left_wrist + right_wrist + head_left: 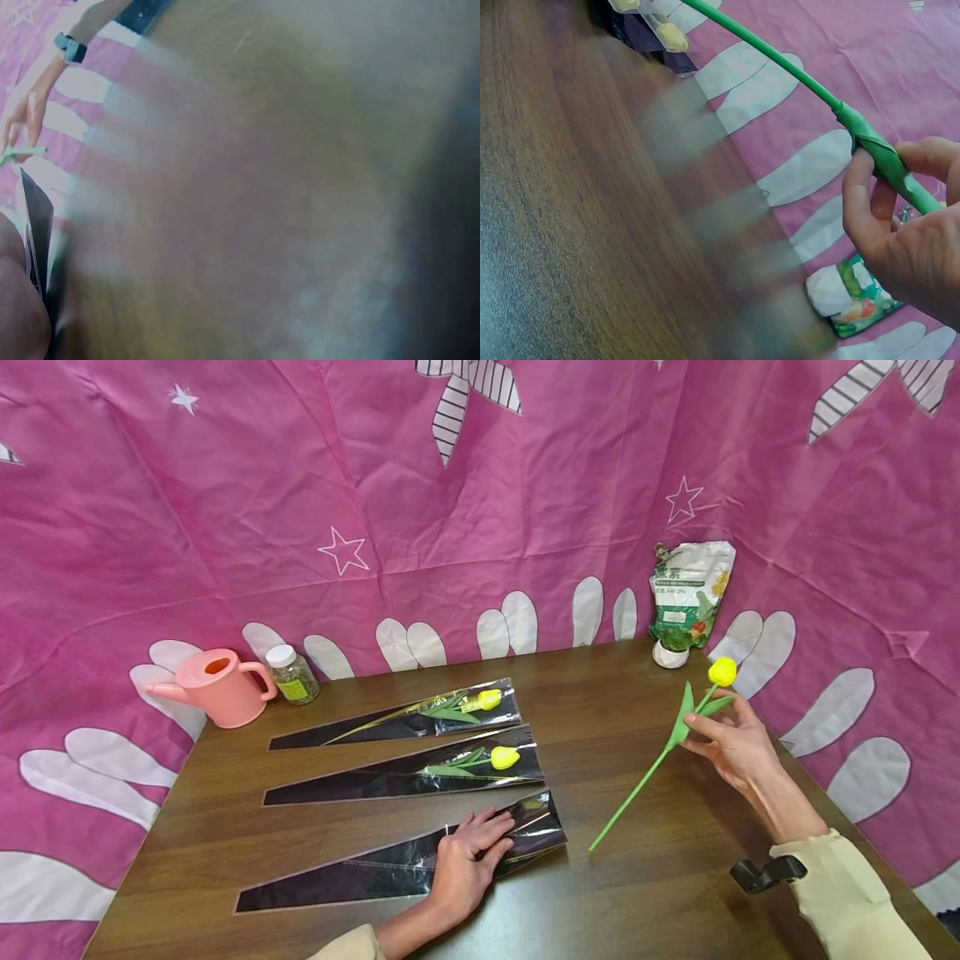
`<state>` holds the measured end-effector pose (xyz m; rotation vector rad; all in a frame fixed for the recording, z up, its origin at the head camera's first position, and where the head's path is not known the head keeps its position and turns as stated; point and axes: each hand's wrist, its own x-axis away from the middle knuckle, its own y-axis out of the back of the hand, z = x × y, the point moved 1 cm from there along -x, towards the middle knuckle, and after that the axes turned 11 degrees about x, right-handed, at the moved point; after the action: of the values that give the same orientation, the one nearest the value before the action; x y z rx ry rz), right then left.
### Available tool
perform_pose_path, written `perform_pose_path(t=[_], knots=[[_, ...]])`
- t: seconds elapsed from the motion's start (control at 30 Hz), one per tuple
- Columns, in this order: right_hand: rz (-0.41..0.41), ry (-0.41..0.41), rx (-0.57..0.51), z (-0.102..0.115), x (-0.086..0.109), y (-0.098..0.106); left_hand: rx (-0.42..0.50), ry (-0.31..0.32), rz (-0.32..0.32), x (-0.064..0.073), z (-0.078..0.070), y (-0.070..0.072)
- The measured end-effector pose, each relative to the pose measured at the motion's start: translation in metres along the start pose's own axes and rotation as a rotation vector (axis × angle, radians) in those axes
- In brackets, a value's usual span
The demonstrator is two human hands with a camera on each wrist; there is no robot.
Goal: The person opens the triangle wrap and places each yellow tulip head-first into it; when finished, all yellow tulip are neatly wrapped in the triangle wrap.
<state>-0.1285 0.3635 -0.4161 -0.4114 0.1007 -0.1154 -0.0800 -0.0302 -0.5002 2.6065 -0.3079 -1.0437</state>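
My right hand (738,747) pinches a yellow artificial tulip (722,672) by its green stem, just below the leaves. The bloom points up and away, and the stem's lower end slants toward the front sleeve. In the right wrist view, thumb and fingers close around the stem (780,60). My left hand (465,860) rests with extended fingers on the front black flower sleeve (337,881), near its wide end. No flower shows in that sleeve. Behind it lie a middle sleeve (322,787) and a back sleeve (300,739), each holding one yellow tulip.
A pink watering can (228,693) and a white-lidded jar (292,677) stand at the back left of the wooden table (600,910). At the back right, a green-and-white bag (690,593) stands behind a small white-potted plant (670,654). Pink cloth (525,510) hangs behind.
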Motion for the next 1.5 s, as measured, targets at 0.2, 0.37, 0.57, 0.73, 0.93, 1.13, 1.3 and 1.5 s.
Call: perform_pose_path(t=[0.2, 0.37, 0.57, 0.73, 0.93, 1.13, 1.3, 1.5], knots=[[-0.130, 0.016, -0.073, 0.001, 0.000, -0.005, 0.001, 0.004, -0.005, -0.001, 0.000, 0.000], [-0.222, 0.021, -0.057, -0.008, 0.003, -0.016, -0.005, 0.009, -0.007, -0.001, 0.000, -0.001], [-0.320, -0.020, -0.011, -0.024, 0.014, -0.034, -0.021, 0.014, -0.012, -0.001, -0.001, -0.001], [-0.377, -0.058, 0.025, -0.039, 0.026, -0.050, -0.017, 0.014, -0.011, -0.001, -0.002, -0.002], [-0.421, -0.091, 0.067, -0.057, 0.042, -0.071, -0.028, 0.009, -0.013, -0.002, -0.001, -0.003], [-0.445, -0.094, 0.048, -0.072, 0.056, -0.089, -0.043, 0.014, -0.008, -0.002, 0.000, -0.003], [-0.466, -0.101, 0.034, -0.081, 0.067, -0.102, -0.046, 0.021, -0.002, -0.002, 0.000, -0.004], [-0.477, -0.113, 0.009, -0.090, 0.076, -0.113, -0.080, 0.036, 0.054, -0.002, -0.001, -0.005]])
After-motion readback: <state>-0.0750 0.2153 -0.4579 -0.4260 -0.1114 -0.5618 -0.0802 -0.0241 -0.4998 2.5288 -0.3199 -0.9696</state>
